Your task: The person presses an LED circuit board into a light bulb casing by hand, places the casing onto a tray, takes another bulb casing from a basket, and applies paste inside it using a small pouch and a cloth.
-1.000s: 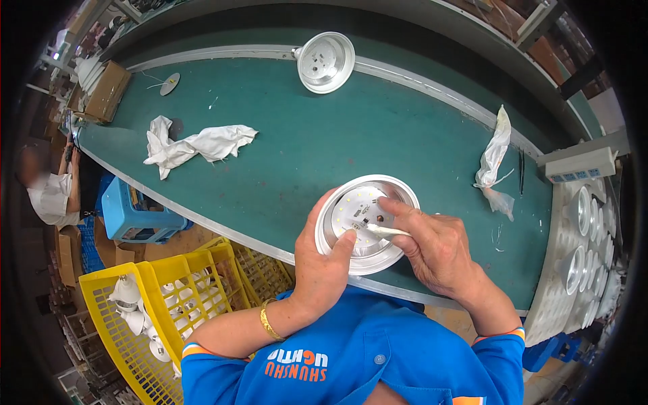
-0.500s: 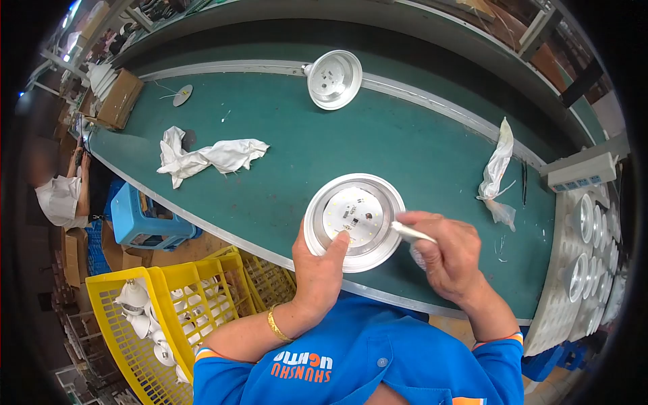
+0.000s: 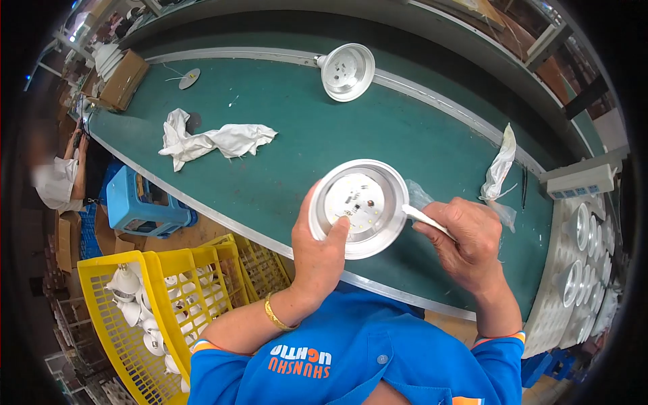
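Observation:
My left hand (image 3: 320,253) grips a round white lamp housing (image 3: 395,177) by its left side. Its thumb lies inside, over the LED board (image 3: 353,197), while the fingers are hidden behind the housing. The open face of the lamp is tilted up towards me. In my right hand (image 3: 466,236) is a narrow white strip (image 3: 429,219) that looks like folded cloth. The strip's tip touches the right rim of the housing. A crumpled piece of clear plastic (image 3: 418,194) shows behind the rim, near my right fingers.
On the green bench (image 3: 283,175) are another lamp (image 3: 347,72), a crumpled white cloth (image 3: 219,140), a twisted white cloth (image 3: 499,162) and a wired disc (image 3: 190,78). A yellow crate (image 3: 154,283) holds lamp parts. Reflectors (image 3: 572,282) stand right; another person (image 3: 59,182) is left.
The lamp housing is lifted slightly and tilted more. The right hand has moved a little right and down, the strip's tip now at the rim. The view has shifted slightly.

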A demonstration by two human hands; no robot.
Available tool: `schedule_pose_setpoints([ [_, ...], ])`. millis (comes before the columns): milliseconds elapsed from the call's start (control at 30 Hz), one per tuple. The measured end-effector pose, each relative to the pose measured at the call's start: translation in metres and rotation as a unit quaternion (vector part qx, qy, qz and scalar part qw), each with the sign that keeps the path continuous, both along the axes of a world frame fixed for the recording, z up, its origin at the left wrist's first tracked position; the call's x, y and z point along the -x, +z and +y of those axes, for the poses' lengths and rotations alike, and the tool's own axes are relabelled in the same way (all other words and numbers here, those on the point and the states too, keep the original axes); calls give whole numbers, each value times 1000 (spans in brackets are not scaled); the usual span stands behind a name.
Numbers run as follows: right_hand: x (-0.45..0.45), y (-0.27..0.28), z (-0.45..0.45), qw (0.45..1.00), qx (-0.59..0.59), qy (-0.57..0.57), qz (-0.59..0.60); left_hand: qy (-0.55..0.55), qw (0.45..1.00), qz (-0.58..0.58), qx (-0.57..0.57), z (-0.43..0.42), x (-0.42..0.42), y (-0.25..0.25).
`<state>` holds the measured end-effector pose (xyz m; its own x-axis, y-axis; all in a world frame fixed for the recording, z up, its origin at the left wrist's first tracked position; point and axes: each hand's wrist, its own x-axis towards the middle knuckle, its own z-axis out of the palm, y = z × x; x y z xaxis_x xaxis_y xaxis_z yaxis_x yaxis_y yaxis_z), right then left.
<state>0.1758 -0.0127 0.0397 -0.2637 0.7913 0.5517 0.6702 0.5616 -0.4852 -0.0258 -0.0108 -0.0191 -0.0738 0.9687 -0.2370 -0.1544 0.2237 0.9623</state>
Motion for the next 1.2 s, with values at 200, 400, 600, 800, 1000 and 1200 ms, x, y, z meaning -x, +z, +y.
schedule_pose_setpoints([
  [200,1,29,13,978,-36,57,-200,-223,967,122,-32,21,11,20],
  [400,20,37,21,944,-30,127,-302,-287,945,155,-14,26,9,42],
  [600,28,25,21,933,-50,133,-330,-294,937,188,-20,23,9,44],
  [800,35,29,21,922,-65,129,-359,-289,933,211,-32,21,5,45],
  [1000,34,26,23,916,-58,116,-380,-293,931,218,-17,21,2,51],
  [1200,35,22,25,921,-51,104,-371,-285,930,231,-13,20,3,48],
])
